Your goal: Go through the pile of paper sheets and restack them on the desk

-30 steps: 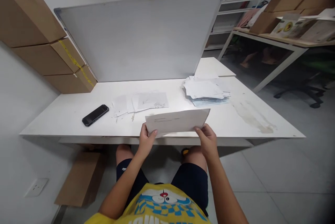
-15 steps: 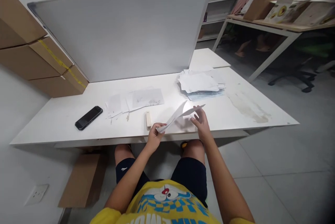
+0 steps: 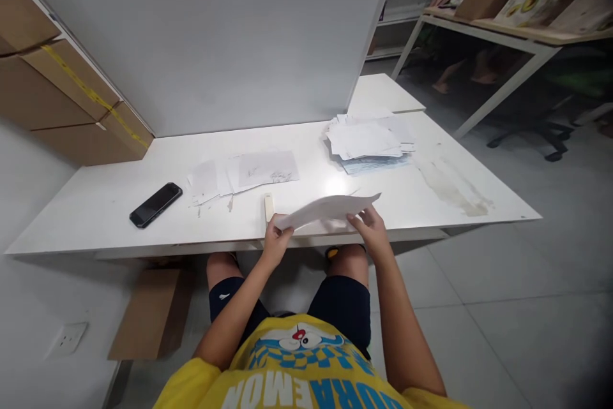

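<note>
Stretched between my two hands is a white sheet of paper (image 3: 325,208), held above the front edge of the white table (image 3: 115,217). My left hand (image 3: 278,238) pinches its left end, and my right hand (image 3: 371,230) grips its right end with the thumb on the near face. Whether it is one sheet or a few together, I cannot tell. Just behind my left hand lies a small cream-coloured stapler-like block (image 3: 269,206), partly covered by that hand. Farther back are a thick stack of papers (image 3: 366,140) and a thin spread of papers (image 3: 263,168).
A black phone (image 3: 156,205) lies at the left of the table. A whiteboard (image 3: 215,39) stands along the back, beside stacked cardboard boxes (image 3: 71,103). Another box (image 3: 143,319) sits under the table. A stain (image 3: 453,185) marks the right side.
The paper, folded up between my hands before, is now opened out wider and flatter. My left hand has shifted slightly left, and the view has tilted a little downward.
</note>
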Demonstrator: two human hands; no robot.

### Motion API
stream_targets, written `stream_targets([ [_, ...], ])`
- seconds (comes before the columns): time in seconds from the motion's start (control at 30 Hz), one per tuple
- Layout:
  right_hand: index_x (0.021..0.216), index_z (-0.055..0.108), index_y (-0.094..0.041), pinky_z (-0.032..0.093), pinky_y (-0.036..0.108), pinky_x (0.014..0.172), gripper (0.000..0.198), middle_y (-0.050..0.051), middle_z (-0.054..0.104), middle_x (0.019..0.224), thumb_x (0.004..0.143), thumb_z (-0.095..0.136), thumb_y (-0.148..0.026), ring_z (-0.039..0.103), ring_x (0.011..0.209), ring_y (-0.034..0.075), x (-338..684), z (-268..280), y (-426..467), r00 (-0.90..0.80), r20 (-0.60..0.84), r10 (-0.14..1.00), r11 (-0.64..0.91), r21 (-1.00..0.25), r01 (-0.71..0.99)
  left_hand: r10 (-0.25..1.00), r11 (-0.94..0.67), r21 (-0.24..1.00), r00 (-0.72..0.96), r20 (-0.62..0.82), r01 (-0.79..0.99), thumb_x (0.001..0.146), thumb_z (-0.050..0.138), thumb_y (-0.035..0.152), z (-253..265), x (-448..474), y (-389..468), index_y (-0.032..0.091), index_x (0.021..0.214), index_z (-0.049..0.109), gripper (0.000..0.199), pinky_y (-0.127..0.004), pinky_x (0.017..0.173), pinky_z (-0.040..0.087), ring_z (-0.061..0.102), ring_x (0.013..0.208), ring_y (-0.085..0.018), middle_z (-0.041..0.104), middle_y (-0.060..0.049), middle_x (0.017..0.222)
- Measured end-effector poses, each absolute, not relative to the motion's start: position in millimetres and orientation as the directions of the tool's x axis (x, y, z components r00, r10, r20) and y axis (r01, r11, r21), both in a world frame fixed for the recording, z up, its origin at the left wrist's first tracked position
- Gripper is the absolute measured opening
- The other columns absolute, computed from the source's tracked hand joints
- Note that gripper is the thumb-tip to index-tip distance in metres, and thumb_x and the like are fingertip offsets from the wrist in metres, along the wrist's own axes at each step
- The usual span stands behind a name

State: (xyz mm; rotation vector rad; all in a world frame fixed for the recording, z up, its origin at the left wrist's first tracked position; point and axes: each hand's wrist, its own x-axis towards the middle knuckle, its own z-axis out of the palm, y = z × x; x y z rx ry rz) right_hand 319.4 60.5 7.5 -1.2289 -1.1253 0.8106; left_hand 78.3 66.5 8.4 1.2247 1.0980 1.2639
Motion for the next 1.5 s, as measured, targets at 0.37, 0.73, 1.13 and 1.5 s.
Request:
stream_targets([
  [0.37, 0.125, 0.055, -0.024, 0.035, 0.047, 0.108, 0.061, 0.010, 0.053, 0.137, 0.071, 0.068, -0.049, 0.045, 0.129, 0.031, 337.6, -28.9, 103.3, 0.160, 0.207, 0.965, 0.205, -0.978, 0.029, 0.945, -0.235, 0.950, 0.182, 0.273, -0.203, 0.073, 0.072, 0.046, 13.3, 72.0, 80.4, 0.020, 0.075, 0.054, 0.033, -0.040, 0.090, 0.043, 0.061, 0.096, -0.025, 0.065, -0.006, 0.084],
  [0.73, 0.096, 0.064, -0.025, 0.043, 0.037, 0.094, 0.027, 0.005, 0.065, 0.107, 0.075, 0.068, -0.041, 0.056, 0.106, 0.023, 330.2, -13.1, 90.6, 0.123, 0.187, 0.975, 0.199, -0.976, -0.093, 0.999, -0.035, 0.973, -0.049, 0.024, -0.228, 0.068, 0.070, 0.028, -3.7, 74.8, 64.9, 0.017, 0.097, 0.059, 0.033, -0.035, 0.090, 0.043, 0.061, 0.095, -0.022, 0.067, -0.006, 0.095],
  [1.13, 0.081, 0.055, -0.024, 0.044, 0.029, 0.069, 0.027, -0.002, 0.057, 0.072, 0.068, 0.069, -0.042, 0.053, 0.071, 0.016, 319.1, -4.7, 71.7, 0.253, 0.101, 0.962, 0.142, -0.978, -0.152, 0.980, -0.162, 0.962, -0.076, 0.182, 0.222, 0.080, 0.062, 0.041, 7.5, 72.2, 38.9, 0.019, 0.097, 0.063, 0.028, -0.038, 0.094, 0.042, 0.059, 0.100, -0.025, 0.066, -0.009, 0.099],
  [1.5, 0.094, 0.059, -0.024, 0.045, 0.032, 0.078, 0.038, 0.003, 0.066, 0.092, 0.068, 0.071, -0.048, 0.057, 0.091, 0.023, 270.0, -17.4, 5.5, -0.049, -0.259, 0.965, -0.262, -0.964, -0.056, 0.936, 0.220, 0.970, -0.258, -0.239, -0.102, 0.071, 0.065, 0.062, -42.2, 17.2, -41.1, 0.015, 0.100, 0.069, 0.056, -0.037, 0.086, 0.049, 0.065, 0.096, -0.028, 0.072, -0.011, 0.101],
])
